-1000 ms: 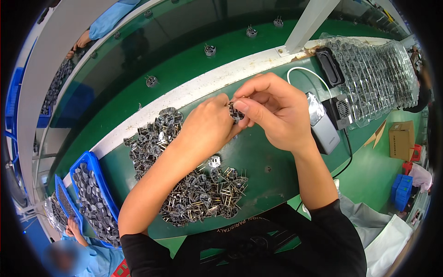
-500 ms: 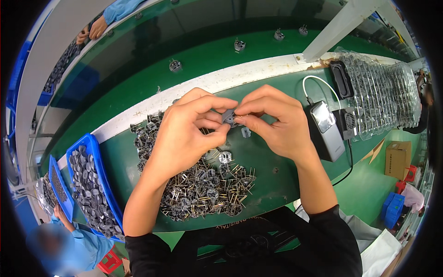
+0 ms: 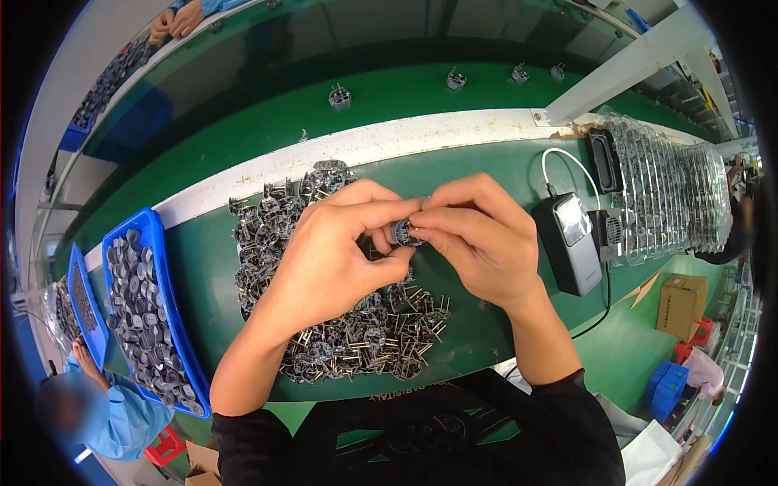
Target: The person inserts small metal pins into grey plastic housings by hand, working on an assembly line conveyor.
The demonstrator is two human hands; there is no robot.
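Both bare hands meet above the green table [image 3: 478, 336], with a small round part [image 3: 400, 233] between them, a grey drum-like piece with a ridged side and bright metal at its right end. The left hand [image 3: 336, 243] curls around the part's left side, thumb and fingers drawn in narrow to hold it; the right hand [image 3: 484, 235] pinches its right edge with thumb and fingertips close together, and whether a separate tiny piece sits under those tips is hidden. Beneath and beside the left forearm spreads a tangled pile of metal pieces [image 3: 369, 344], dark, glinting and bristling with straight brassy pins. Farther left, a long blue plastic bin [image 3: 173, 332] with smooth raised walls holds matte grey rounded caps [image 3: 142, 312], and a shallower blue tray [image 3: 78, 267] of fine dark bits lies just beside it. Past a chipped, white-painted ledge [image 3: 389, 154], more round pieces [image 3: 339, 97] stand spaced out on a glossy green surface. Near the right hand rests a slab-shaped grey and black power pack [image 3: 575, 251] with a curved white cable [image 3: 556, 152]; behind it are a dark oblong dish [image 3: 604, 162] and a crinkled, shiny stack of clear plastic trays [image 3: 668, 194].
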